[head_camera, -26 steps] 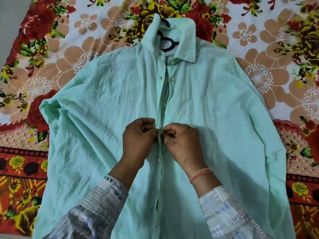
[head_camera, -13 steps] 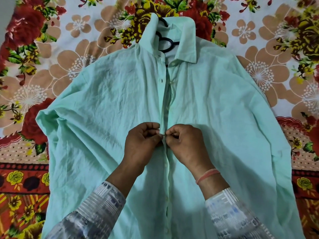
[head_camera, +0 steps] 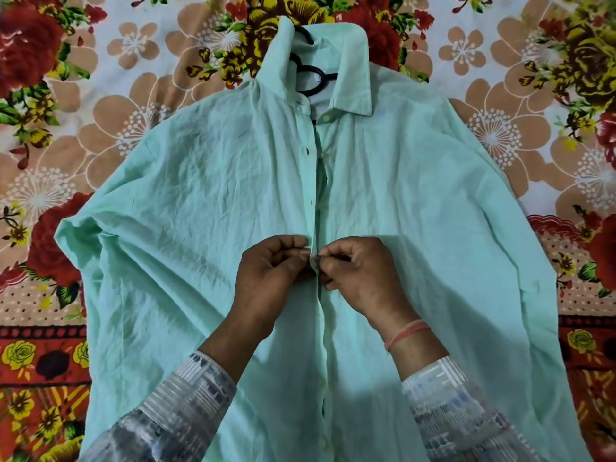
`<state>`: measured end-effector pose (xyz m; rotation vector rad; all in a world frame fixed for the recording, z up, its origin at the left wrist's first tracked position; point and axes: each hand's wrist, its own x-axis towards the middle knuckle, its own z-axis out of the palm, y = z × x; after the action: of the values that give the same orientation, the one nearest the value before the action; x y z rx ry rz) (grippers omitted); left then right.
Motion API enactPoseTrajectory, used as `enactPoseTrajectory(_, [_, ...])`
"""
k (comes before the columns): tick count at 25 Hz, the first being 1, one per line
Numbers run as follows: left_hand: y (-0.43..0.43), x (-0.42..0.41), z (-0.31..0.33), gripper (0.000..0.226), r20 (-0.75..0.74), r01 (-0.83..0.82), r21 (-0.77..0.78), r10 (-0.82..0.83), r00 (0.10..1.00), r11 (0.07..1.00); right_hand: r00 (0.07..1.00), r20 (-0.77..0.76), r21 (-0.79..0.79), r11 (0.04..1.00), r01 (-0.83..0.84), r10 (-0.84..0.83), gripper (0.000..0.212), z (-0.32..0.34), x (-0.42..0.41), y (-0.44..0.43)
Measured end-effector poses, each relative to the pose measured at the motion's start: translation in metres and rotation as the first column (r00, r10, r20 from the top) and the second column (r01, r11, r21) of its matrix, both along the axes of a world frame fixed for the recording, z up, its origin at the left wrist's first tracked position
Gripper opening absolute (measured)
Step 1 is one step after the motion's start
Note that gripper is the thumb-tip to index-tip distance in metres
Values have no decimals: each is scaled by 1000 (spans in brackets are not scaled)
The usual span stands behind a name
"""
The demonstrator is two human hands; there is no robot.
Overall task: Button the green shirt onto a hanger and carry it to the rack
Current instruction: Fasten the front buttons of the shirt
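A mint green shirt (head_camera: 416, 201) lies flat, front up, on a floral bedsheet, collar pointing away from me. A black hanger (head_camera: 311, 73) sits inside it, its hook showing in the open collar. At mid-chest my left hand (head_camera: 270, 278) pinches the left edge of the placket. My right hand (head_camera: 361, 276) pinches the right edge, fingertips meeting the left hand's at a button. Below my hands the placket is closed, with buttons showing. Above them it gapes open up to the collar.
The floral bedsheet (head_camera: 133, 105), in red, brown and yellow, lies under the shirt on all sides. The shirt sleeves are folded along its left and right edges. A thin pink band circles my right wrist (head_camera: 405, 331). No rack is in view.
Both hands stay pinched together at the same spot on the placket, with only small finger movements. The view has shifted slightly, so the shirt sits a little further right in frame.
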<state>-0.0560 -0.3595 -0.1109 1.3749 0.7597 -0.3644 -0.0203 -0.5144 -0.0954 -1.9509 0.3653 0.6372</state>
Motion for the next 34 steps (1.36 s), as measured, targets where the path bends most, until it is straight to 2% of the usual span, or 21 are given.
enactPoseTrajectory(3, [1,1,4,29,10,13,-25,-13,1000,1000,997,-65,45,998,32,-29,21,2,1,-1])
enactPoseTrajectory(6, [1,3,4,31,15,43,33,-43,999,999,994,-106,107,993,44,-33,13,3,1,-3])
enactPoseTrajectory(8, [-2,2,4,32,19,55,55,-57,998,997,996,-84,74,997,34,-28,16,1,-1,-3])
enactPoseTrajectory(11, [-3,1,5,34,12,72,78,-73,997,994,998,-26,-20,998,55,-55,5,-6,-5,1])
enactPoseTrajectory(14, [-1,2,6,33,3,144,118,-145,989,983,999,21,51,998,40,-41,35,-10,-9,1])
enactPoseTrajectory(16, [2,2,7,31,-5,193,157,-195,981,968,999,44,120,993,12,-17,40,-9,-10,-2])
enactPoseTrajectory(18, [4,1,7,28,-4,219,178,-222,975,959,999,37,139,990,-27,22,35,-8,-11,-4])
enactPoseTrajectory(23, [9,3,8,31,-8,294,265,-303,953,918,982,121,-114,984,-133,147,6,-9,-5,-1])
enactPoseTrajectory(25, [13,12,13,26,1,264,290,-276,961,920,964,199,-173,974,-146,179,13,-5,2,5])
enactPoseTrajectory(27, [14,30,18,18,33,159,320,-178,983,934,920,328,-244,960,-137,215,19,-3,15,10])
enactPoseTrajectory(30, [9,69,18,26,68,92,406,-131,989,909,873,432,-277,955,-110,226,19,-11,38,15])
enactPoseTrajectory(34, [0,89,9,24,61,148,477,-200,978,866,905,418,-228,974,22,77,7,-19,46,15])
